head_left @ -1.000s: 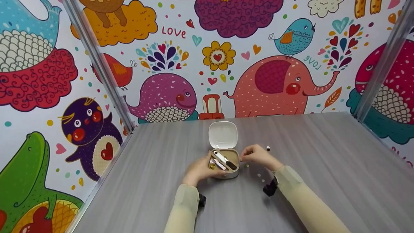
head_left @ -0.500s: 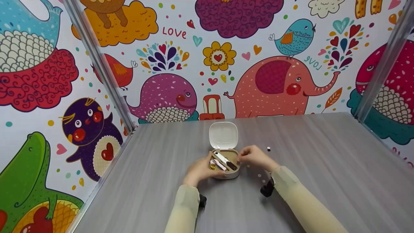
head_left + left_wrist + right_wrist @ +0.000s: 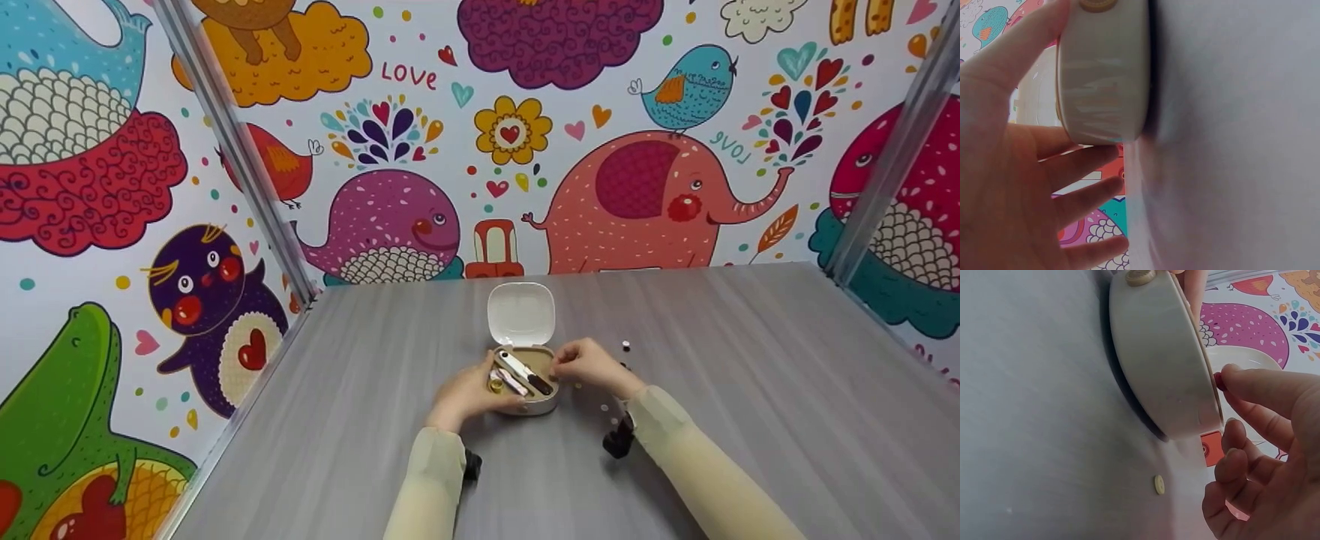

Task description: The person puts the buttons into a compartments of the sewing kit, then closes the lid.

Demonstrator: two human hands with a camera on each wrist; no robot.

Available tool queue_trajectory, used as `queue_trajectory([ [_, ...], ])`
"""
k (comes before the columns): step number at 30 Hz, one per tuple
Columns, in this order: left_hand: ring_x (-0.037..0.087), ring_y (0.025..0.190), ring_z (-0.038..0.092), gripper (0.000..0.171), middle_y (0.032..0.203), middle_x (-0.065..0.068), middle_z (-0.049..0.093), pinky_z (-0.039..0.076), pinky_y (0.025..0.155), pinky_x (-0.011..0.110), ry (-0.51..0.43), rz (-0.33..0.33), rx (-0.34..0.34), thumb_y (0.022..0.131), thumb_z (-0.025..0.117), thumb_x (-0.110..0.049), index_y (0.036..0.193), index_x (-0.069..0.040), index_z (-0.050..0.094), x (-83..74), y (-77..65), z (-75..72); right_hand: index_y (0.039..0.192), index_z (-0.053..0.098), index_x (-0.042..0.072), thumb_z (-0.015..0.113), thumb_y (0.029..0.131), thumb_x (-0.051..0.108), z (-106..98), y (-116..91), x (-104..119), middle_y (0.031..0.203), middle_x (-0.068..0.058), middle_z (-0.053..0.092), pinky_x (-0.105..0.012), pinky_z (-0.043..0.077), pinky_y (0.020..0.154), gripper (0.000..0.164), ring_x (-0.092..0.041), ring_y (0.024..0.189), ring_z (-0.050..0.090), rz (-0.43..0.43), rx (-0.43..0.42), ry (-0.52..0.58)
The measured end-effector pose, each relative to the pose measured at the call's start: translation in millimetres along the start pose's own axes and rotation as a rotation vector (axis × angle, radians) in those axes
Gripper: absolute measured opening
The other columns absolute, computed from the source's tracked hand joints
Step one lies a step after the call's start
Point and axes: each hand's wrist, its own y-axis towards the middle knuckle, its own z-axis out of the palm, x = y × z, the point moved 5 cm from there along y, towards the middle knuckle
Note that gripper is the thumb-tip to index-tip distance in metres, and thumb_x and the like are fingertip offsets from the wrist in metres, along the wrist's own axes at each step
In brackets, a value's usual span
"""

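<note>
In the head view a small white sewing-kit-like box (image 3: 538, 407) stands on the table with its lid (image 3: 521, 315) raised. My left hand (image 3: 469, 390) grips its left side, thumb at the front and fingers round the back. Inside lie a long white-and-dark-brown tool (image 3: 525, 373), a pinkish-white piece (image 3: 511, 382) and a small gold round piece (image 3: 496, 385). At the box's right rim, my right hand (image 3: 592, 365) pinches a small dark red button-like piece (image 3: 1219, 381) between thumb and forefinger. Its other fingers are curled loosely below.
A yellowish button (image 3: 1159, 484) lies on the grey table (image 3: 375, 375) right of the box. Small pale discs (image 3: 604, 408) lie nearer the right wrist, and a small white-and-dark piece (image 3: 625, 346) sits farther back. Cartoon-printed walls (image 3: 510, 60) enclose the table.
My right hand has moved slightly left, bringing its fingertips from beside the box to its right rim. The left hand keeps its hold, and the box stays in place.
</note>
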Motion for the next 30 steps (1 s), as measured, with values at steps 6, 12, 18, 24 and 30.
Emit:
queue_trajectory([
  [6,0.036,0.116,0.056,0.115,0.137,0.022,0.052,0.044,0.095,0.046,-0.009,0.006,0.001,0.068,0.079,-0.061,0.151,-0.001,0.029,0.1,1.0,1.8,0.082,0.07,-0.006,0.069,0.081,0.002,1.2,-2.9,4.9,0.066,0.003,0.06,-0.019,0.039,0.048,0.008,-0.007,0.055,0.047,-0.01,-0.004,0.004],
  [12,0.036,0.117,0.055,0.114,0.138,0.022,0.051,0.044,0.095,0.046,-0.008,0.009,0.001,0.068,0.079,-0.061,0.151,0.0,0.029,-0.1,1.1,2.2,0.083,0.07,-0.008,0.069,0.081,0.001,1.8,-3.0,5.5,0.064,0.005,0.058,-0.019,0.038,0.047,0.009,-0.006,0.054,0.046,-0.004,-0.012,-0.003],
  [18,0.034,0.112,0.059,0.113,0.134,0.018,0.055,0.046,0.092,0.046,0.009,0.01,-0.007,0.066,0.079,-0.062,0.151,-0.005,0.032,-1.3,0.3,-0.3,0.083,0.073,-0.001,0.069,0.081,0.005,2.7,1.9,-1.8,0.065,0.007,0.058,-0.021,0.04,0.047,0.007,-0.006,0.054,0.047,0.027,-0.018,-0.043],
  [24,0.034,0.113,0.058,0.113,0.136,0.019,0.053,0.046,0.092,0.045,0.006,0.015,-0.009,0.067,0.08,-0.06,0.151,-0.003,0.031,-0.8,0.3,-1.2,0.083,0.072,-0.002,0.069,0.08,0.004,4.1,3.0,-0.4,0.064,0.007,0.058,-0.021,0.039,0.046,0.007,-0.007,0.053,0.047,0.017,-0.021,-0.037],
  [30,0.035,0.115,0.057,0.113,0.139,0.019,0.051,0.045,0.094,0.045,0.01,0.018,-0.003,0.068,0.079,-0.061,0.151,-0.001,0.03,-0.3,-0.2,0.2,0.082,0.072,-0.001,0.07,0.079,0.005,5.6,2.9,-2.7,0.063,0.007,0.058,-0.021,0.039,0.046,0.007,-0.007,0.052,0.048,0.039,-0.034,-0.045],
])
